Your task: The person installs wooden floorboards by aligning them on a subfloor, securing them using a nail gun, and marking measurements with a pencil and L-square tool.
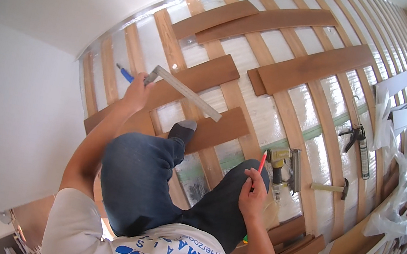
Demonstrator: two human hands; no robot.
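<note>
My left hand (137, 92) is closed on a carpenter's square (190, 95), gripping it near its corner. The long pale blade reaches right over brown floorboards (207, 76). Just beyond that hand lies a blue-handled tool (125, 74), whose exact kind I cannot make out. My right hand (253, 194) is closed around a red pencil (262, 162), point up, above my right knee. One dark-socked foot (182, 131) rests on a short brown board (219, 131) between my hands.
Wooden battens (170, 39) run over shiny foil. Loose planks (314, 68) lie across them. To the right are a nail gun (283, 168), a hammer (331, 188), a caulking gun (360, 146) and crumpled clear plastic (399, 189). A white wall (13, 93) stands close on the left.
</note>
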